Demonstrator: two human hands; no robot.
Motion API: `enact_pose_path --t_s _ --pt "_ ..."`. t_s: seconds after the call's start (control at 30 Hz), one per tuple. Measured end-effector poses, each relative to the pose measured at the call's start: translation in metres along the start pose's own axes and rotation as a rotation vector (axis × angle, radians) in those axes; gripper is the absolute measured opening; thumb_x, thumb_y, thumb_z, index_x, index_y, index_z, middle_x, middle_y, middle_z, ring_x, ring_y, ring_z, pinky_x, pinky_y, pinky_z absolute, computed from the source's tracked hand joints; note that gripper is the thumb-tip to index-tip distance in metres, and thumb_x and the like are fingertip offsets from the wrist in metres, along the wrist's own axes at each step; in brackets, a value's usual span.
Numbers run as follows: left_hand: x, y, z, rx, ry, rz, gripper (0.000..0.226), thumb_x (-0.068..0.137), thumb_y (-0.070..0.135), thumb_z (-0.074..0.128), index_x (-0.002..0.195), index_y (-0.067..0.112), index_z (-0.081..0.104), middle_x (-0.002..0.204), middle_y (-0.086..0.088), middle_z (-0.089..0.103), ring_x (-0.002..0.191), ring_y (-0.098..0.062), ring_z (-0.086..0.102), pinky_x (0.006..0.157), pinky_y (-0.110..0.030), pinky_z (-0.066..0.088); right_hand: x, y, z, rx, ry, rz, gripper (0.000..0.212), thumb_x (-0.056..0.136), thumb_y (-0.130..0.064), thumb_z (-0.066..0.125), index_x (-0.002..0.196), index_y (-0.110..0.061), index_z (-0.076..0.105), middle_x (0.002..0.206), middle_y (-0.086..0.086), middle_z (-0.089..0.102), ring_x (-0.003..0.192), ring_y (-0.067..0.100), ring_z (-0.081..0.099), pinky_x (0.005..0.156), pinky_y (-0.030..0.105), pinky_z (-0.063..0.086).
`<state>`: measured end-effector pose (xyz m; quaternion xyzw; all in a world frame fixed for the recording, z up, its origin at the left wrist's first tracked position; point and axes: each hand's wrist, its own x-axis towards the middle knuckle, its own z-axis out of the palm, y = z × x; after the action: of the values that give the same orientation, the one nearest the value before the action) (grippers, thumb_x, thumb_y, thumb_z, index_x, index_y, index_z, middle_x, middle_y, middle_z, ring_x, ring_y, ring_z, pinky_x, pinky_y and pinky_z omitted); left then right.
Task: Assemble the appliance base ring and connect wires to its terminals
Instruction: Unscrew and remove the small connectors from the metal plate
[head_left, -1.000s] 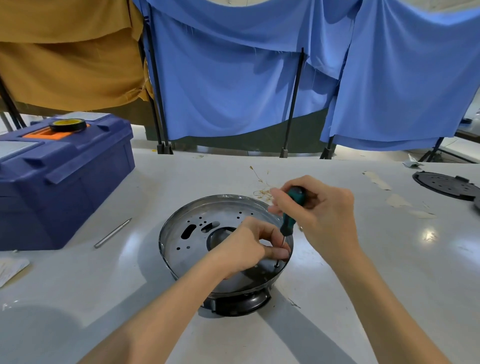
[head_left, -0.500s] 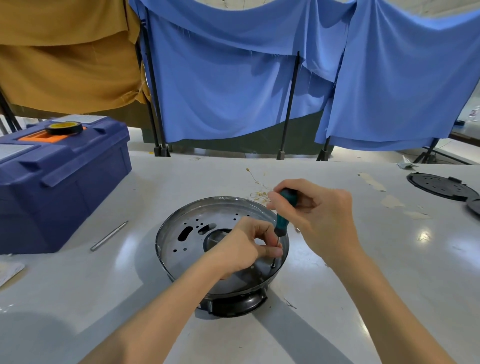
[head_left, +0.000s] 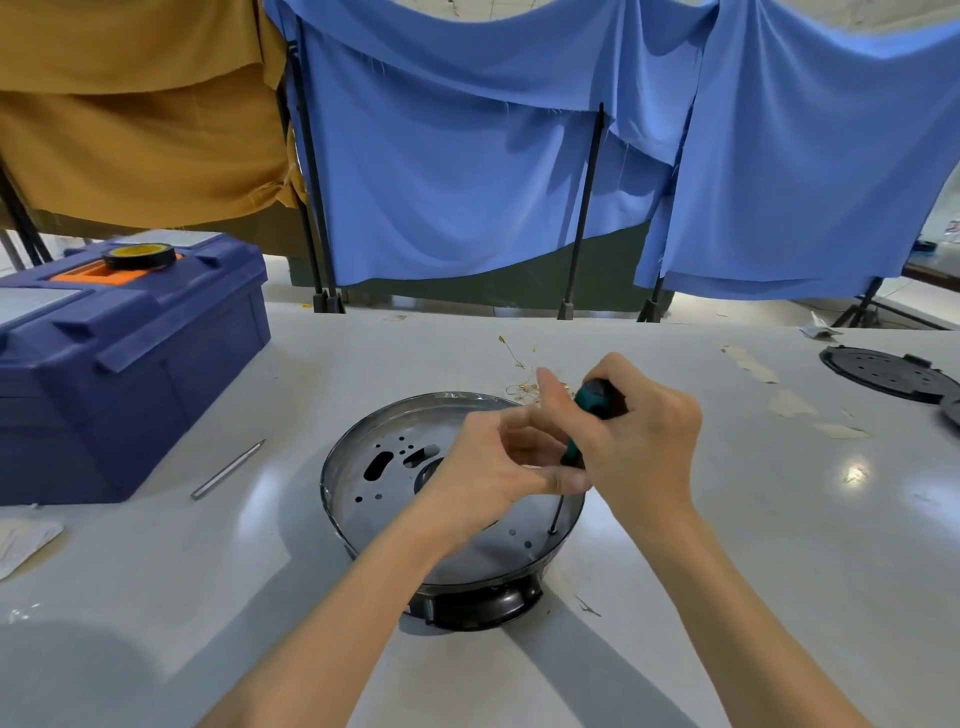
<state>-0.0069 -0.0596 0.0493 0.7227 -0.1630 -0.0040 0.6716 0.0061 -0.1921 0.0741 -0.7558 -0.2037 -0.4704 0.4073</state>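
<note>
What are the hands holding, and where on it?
A screwdriver: the right hand grips its green handle; the left hand pinches the metal shaft just below.

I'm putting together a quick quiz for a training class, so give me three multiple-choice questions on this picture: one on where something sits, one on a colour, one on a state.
1. Where is the roll of tape?
A. on the floor
B. on top of the blue toolbox
C. beside the black disc

2. What colour is the handle of the screwdriver?
A. red
B. yellow
C. teal and black

3. How is the screwdriver placed?
A. tip down in the metal pan, gripped by the right hand
B. lying flat on the table
C. stowed in the toolbox

Answers:
1 B: the roll rests on the toolbox lid.
2 C: both colours show on the handle.
3 A: its shaft reaches the pan floor while the left hand pinches the shaft.
</note>
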Motion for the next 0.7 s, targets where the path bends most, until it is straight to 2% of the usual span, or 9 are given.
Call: enact_pose_path --t_s 0.07,0.13,0.23,0.33,0.4,0.5,0.57,0.63,0.7 --pt "0.002 0.0 0.003 -0.013 -0.01 0.009 0.022 0.073 0.007 0.081 0.091 0.008 0.068 0.087 -0.009 0.074 0.084 -0.02 0.073 0.079 -0.02 0.054 0.001 0.002 -0.002 -0.027 -0.019 0.022 0.051 0.076 -0.045 0.074 0.055 -0.007 0.047 0.045 -0.005 0.039 0.042 0.02 0.037 0.043 0.026 0.032" --pt "0.005 0.0 0.006 -0.012 -0.033 0.021 0.017 0.079 0.007 0.076 0.092 0.004 0.065 0.086 -0.013 0.073 0.083 -0.024 0.073 0.082 -0.023 0.055 0.002 0.004 -0.006 -0.05 -0.062 0.024 0.054 0.075 -0.049 0.073 0.054 -0.007 0.047 0.044 -0.001 0.039 0.041 0.022 0.038 0.043 0.028 0.033" --pt "0.006 0.0 0.005 -0.048 -0.069 0.022 0.015 0.088 0.002 0.065 0.103 0.0 0.064 0.091 -0.017 0.072 0.085 -0.027 0.073 0.084 -0.024 0.054 0.009 0.007 -0.016 0.02 -0.27 0.068 0.047 0.08 -0.053 0.068 0.062 -0.012 0.058 0.049 -0.004 0.049 0.043 0.017 0.044 0.046 0.032 0.042" --pt "0.005 -0.004 -0.003 -0.098 -0.073 -0.007 0.019 0.094 -0.003 0.053 0.11 -0.001 0.062 0.097 -0.016 0.073 0.088 -0.03 0.073 0.083 -0.025 0.056 0.015 0.008 -0.024 0.179 -0.446 0.119 0.01 0.084 -0.028 0.07 0.091 -0.022 0.072 0.074 -0.01 0.065 0.052 0.016 0.059 0.056 0.034 0.053" --pt "0.004 -0.003 -0.005 -0.113 -0.09 -0.009 0.021 0.095 -0.006 0.05 0.11 0.0 0.063 0.097 -0.016 0.073 0.089 -0.031 0.073 0.079 -0.026 0.056 0.017 0.007 -0.024 0.23 -0.482 0.118 0.009 0.082 -0.014 0.072 0.09 -0.017 0.073 0.072 -0.008 0.065 0.053 0.015 0.059 0.054 0.03 0.052" --pt "0.002 -0.002 -0.006 -0.125 -0.117 -0.004 0.021 0.095 -0.004 0.051 0.109 0.003 0.064 0.097 -0.02 0.072 0.091 -0.031 0.072 0.081 -0.028 0.057 0.019 0.006 -0.02 0.286 -0.472 0.163 0.009 0.076 -0.009 0.077 0.079 -0.011 0.069 0.059 -0.002 0.062 0.047 0.018 0.056 0.047 0.032 0.05" --pt "0.001 -0.002 -0.006 -0.115 -0.115 -0.005 0.021 0.092 -0.001 0.058 0.111 0.004 0.063 0.097 -0.02 0.072 0.091 -0.03 0.072 0.082 -0.028 0.057 0.016 0.007 -0.019 0.274 -0.426 0.172 0.017 0.073 -0.013 0.08 0.075 -0.008 0.064 0.056 0.002 0.059 0.044 0.018 0.051 0.043 0.031 0.048" --pt "0.0 -0.003 -0.004 -0.068 -0.089 -0.007 0.026 0.085 0.0 0.067 0.111 0.002 0.063 0.093 -0.021 0.072 0.088 -0.029 0.073 0.082 -0.028 0.057 0.01 0.009 -0.019 0.222 -0.34 0.159 0.029 0.071 -0.022 0.081 0.068 -0.009 0.055 0.052 -0.001 0.053 0.043 0.012 0.043 0.041 0.022 0.041" --pt "0.002 -0.004 0.0 -0.061 -0.095 -0.003 0.022 0.087 -0.002 0.065 0.108 -0.001 0.063 0.089 -0.023 0.071 0.084 -0.029 0.073 0.077 -0.026 0.057 0.006 0.011 -0.017 0.127 -0.245 0.157 0.039 0.068 -0.03 0.079 0.062 -0.011 0.045 0.048 -0.007 0.042 0.046 0.011 0.036 0.043 0.016 0.031"
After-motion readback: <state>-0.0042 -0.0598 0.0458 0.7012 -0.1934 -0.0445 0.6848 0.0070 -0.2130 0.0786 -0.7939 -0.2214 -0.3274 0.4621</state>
